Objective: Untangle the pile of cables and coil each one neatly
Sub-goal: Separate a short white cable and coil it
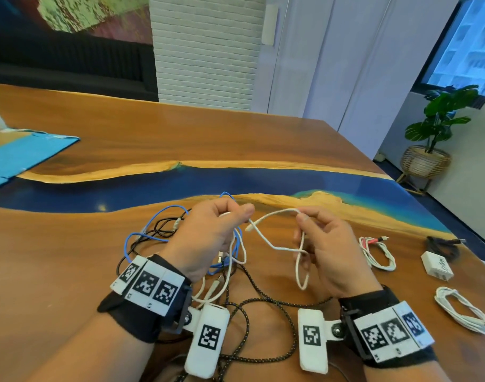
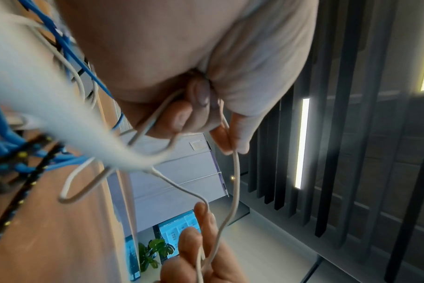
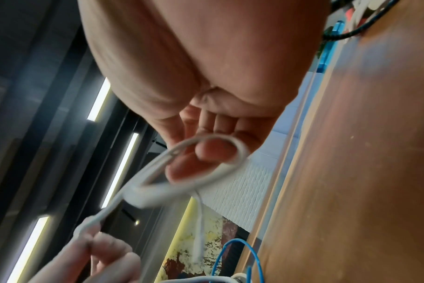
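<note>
A white cable (image 1: 274, 213) stretches in the air between my two hands above the wooden table (image 1: 70, 271). My left hand (image 1: 244, 213) pinches one stretch of it, and its plug end (image 1: 249, 228) sticks out just below the fingertips. My right hand (image 1: 302, 217) pinches the cable further along, and a twisted loop (image 1: 302, 282) hangs down in front of the palm. In the right wrist view that loop (image 3: 240, 153) circles a fingertip. Under the left hand lies a tangle of blue cable (image 1: 142, 235), thin black cable and white cable. A black braided cable (image 1: 263, 307) winds toward me.
Coiled at the right lie a red-and-white cable (image 1: 376, 252) and a white cable (image 1: 462, 310). A white charger (image 1: 435, 266) and a black cable (image 1: 442, 246) sit near the right edge. A blue mat (image 1: 23, 158) lies at the far left.
</note>
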Motion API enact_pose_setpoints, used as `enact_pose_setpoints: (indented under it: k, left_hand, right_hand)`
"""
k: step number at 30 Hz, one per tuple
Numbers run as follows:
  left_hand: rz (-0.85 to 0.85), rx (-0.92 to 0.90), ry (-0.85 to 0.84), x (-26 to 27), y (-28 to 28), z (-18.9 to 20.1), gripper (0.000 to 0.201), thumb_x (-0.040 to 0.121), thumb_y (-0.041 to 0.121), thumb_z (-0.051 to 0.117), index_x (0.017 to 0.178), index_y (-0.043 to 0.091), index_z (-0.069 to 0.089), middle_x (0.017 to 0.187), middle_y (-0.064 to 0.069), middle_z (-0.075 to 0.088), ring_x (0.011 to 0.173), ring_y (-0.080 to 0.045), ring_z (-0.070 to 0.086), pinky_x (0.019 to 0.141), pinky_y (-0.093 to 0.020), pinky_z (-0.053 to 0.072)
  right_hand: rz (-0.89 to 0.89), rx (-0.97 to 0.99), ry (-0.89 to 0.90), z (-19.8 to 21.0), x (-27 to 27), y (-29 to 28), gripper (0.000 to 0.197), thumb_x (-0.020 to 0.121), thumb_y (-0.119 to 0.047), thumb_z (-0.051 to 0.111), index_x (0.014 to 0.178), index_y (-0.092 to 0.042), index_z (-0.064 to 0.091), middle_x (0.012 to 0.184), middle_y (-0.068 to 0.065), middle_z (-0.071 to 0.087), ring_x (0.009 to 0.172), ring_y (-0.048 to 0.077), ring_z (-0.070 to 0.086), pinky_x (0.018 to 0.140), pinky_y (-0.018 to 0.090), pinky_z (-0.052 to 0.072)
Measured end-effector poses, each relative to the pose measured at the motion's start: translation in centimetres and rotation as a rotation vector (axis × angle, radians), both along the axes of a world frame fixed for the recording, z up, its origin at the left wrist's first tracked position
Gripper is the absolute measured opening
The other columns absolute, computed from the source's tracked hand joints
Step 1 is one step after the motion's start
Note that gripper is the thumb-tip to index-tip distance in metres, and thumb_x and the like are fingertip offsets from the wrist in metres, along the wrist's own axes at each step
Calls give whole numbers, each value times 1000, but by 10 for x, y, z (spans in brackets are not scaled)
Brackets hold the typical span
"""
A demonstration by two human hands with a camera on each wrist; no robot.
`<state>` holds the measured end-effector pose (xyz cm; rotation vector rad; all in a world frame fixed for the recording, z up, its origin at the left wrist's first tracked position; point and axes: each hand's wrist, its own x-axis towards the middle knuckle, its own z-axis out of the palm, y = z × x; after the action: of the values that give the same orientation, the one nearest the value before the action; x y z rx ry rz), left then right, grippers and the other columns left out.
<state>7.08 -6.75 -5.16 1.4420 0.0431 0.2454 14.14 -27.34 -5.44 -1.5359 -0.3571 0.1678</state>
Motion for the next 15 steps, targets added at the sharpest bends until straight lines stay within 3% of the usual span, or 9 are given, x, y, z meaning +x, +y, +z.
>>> enact_pose_setpoints:
  k: [4,6,8,10,12,15]
  left_hand:
    - [162,-56,-3,6,4,-2,37,96,29,66,66,17,48,58,-2,26,48,-15,18,45,-25,23]
    - [232,-85,13,7,8,-4,39,97,32,65,65,19,48,58,-3,21,47,-15,19,44,-23,27]
    - [283,-120,22,9,11,-4,41,97,33,65,63,21,47,58,-1,21,47,-15,20,45,-25,25]
    - [332,-134,35,10,15,-4,41,97,35,66,65,21,45,58,0,22,46,-15,21,44,-25,27]
    - [358,-152,42,11,19,-4,41,97,36,66,66,21,43,60,-1,24,47,-16,21,42,-24,30]
    - [375,-162,70,11,24,-3,35,97,38,67,73,19,48,60,0,22,49,-17,19,40,-25,28]
  right_hand:
    - [152,-149,-65,0,-7,1,25,103,-19,55,104,-21,79,64,8,59,45,15,37,40,19,30]
    - [266,-207,-68,2,-10,-2,31,103,-29,53,102,-13,79,66,13,61,42,13,31,42,18,27]
    - [323,-282,-95,3,-10,-5,39,100,-33,56,97,1,76,62,11,63,40,6,36,47,17,30]
    - [325,-322,-144,6,-10,-7,28,95,-23,65,89,2,77,58,-6,64,44,0,50,51,11,36]
    - [310,-279,-161,7,-8,-10,17,88,-19,75,79,-4,77,54,-9,59,45,-1,48,50,9,36]
    - [296,44,-35,7,-2,-17,26,81,-33,80,73,-10,70,50,-2,40,44,11,34,49,23,38]
